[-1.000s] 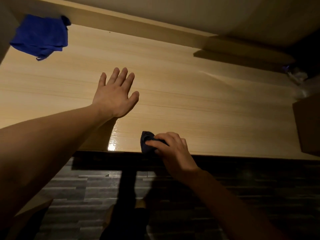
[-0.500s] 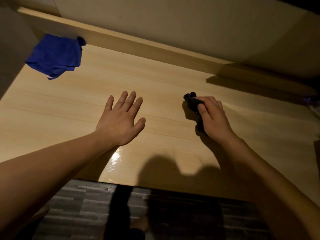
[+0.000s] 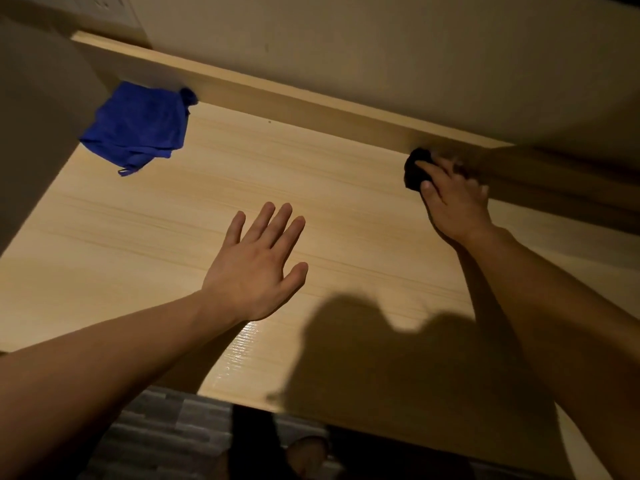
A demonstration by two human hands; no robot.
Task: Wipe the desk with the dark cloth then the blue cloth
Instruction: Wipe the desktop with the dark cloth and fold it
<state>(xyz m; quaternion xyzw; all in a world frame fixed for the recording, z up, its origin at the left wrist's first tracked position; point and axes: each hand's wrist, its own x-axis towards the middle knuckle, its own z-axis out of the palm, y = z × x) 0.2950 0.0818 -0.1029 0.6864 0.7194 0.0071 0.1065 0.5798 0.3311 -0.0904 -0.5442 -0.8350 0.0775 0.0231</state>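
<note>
The light wooden desk (image 3: 311,188) fills the view. My right hand (image 3: 453,202) presses a bunched dark cloth (image 3: 417,169) onto the desk's far right, right against the raised back ledge (image 3: 311,105). Most of the cloth is hidden under my fingers. My left hand (image 3: 256,268) lies flat on the middle of the desk, palm down, fingers spread, holding nothing. A crumpled blue cloth (image 3: 138,128) lies at the far left corner, well away from both hands.
A wall rises behind the back ledge. A brown panel (image 3: 38,116) stands at the desk's left side beside the blue cloth. The desk's front edge (image 3: 242,400) runs below my arms, with grey patterned floor (image 3: 166,438) beneath. My shadow covers the near right part.
My right hand has slid the dark cloth from the front edge, across the middle, to the far right against the back ledge. My left hand stays flat on the desk.
</note>
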